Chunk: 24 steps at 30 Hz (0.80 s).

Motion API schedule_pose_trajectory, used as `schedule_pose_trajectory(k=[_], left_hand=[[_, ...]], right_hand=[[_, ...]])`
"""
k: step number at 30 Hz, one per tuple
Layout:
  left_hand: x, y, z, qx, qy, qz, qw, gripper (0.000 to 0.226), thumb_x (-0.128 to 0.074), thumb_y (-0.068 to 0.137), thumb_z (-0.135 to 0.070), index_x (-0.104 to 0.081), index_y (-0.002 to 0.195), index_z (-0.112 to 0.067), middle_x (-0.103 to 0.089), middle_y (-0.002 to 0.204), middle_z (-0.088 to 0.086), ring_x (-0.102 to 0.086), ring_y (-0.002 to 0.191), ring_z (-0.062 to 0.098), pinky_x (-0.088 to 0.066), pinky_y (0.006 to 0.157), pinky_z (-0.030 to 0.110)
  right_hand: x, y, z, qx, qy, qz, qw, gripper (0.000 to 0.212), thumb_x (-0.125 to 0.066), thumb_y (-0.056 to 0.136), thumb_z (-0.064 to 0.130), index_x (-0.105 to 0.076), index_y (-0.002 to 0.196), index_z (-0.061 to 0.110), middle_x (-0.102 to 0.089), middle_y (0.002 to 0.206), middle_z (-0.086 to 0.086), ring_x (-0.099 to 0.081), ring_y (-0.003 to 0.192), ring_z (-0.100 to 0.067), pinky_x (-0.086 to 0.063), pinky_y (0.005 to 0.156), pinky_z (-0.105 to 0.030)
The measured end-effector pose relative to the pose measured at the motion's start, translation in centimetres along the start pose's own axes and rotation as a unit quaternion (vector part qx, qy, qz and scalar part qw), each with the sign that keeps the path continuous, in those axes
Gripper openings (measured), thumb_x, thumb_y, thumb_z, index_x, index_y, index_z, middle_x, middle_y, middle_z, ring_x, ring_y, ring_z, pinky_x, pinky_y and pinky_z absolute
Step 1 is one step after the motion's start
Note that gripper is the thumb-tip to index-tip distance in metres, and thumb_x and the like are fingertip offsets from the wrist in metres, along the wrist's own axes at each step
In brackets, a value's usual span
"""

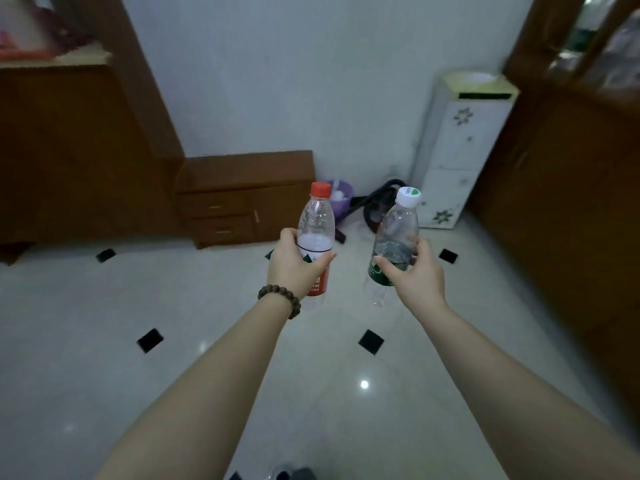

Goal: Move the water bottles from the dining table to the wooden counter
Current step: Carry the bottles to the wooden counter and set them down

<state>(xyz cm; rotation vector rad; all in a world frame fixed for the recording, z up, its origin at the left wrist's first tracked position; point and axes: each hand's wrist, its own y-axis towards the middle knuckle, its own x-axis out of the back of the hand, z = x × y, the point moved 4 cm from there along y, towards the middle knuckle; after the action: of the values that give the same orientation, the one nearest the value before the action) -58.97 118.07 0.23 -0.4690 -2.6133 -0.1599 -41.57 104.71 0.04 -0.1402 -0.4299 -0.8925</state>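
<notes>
Mid-carry over a glossy tiled floor (104,341): the left hand (294,265) grips a red-capped water bottle (316,220), the right hand (415,277) a tilted white-capped water bottle (396,233); a fingertip hold risks dropping it.

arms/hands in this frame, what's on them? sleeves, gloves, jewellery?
Both forearms are bare as far as the frame shows: no sleeves, no gloves. The left hand has a bracelet of round dark brown beads, wooden-looking, at the wrist. The right hand and its wrist carry nothing: no watch or band. No rings are visible on either hand.
</notes>
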Motion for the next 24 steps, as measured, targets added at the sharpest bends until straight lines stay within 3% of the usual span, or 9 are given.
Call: schedule_pose_trajectory(k=[8,13,18,24], left_hand=[[-13.4,6.1,-6.2,-0.077,-0.01,0.131,0.988,0.053,-0.081,0.069,-0.038,-0.048,0.104,-0.017,-0.061,0.103,-0.002,-0.059,0.092,0.015,-0.049,0.079,0.03],[-19.5,12.4,-9.1,-0.108,-0.026,0.182,0.977,0.051,-0.082,0.069,-0.035,-0.046,0.102,-0.018,-0.06,0.099,-0.003,-0.059,0.088,0.013,-0.044,0.073,0.025],[-24.3,20.0,-11.9,-0.123,-0.024,0.222,0.967,0.053,-0.081,0.07,-0.038,-0.044,0.103,-0.021,-0.059,0.104,-0.003,-0.059,0.094,0.015,-0.047,0.076,0.028],[-29.7,27.4,-15.8,-0.151,-0.017,0.258,0.954,0.054,-0.08,0.071,-0.039,-0.046,0.108,-0.018,-0.057,0.104,-0.004,-0.057,0.091,0.013,-0.042,0.067,0.022]], right_hand=[[9.4,6.1,-6.3,-0.079,-0.024,-0.137,0.987,0.062,-0.078,0.074,0.034,-0.047,0.127,0.023,-0.059,0.113,0.008,-0.055,0.1,-0.011,-0.046,0.084,-0.028],[11.1,11.9,-8.4,-0.111,-0.033,-0.195,0.974,0.071,-0.078,0.074,0.036,-0.042,0.133,0.022,-0.057,0.129,0.002,-0.056,0.114,-0.019,-0.05,0.095,-0.039],[11.5,19.3,-8.5,-0.131,-0.026,-0.229,0.964,0.066,-0.077,0.075,0.034,-0.043,0.13,0.023,-0.056,0.13,0.001,-0.055,0.118,-0.02,-0.048,0.094,-0.038],[13.4,26.3,-9.0,-0.134,-0.032,-0.28,0.95,0.062,-0.076,0.077,0.033,-0.045,0.128,0.02,-0.057,0.126,0.0,-0.055,0.115,-0.02,-0.049,0.091,-0.035]])
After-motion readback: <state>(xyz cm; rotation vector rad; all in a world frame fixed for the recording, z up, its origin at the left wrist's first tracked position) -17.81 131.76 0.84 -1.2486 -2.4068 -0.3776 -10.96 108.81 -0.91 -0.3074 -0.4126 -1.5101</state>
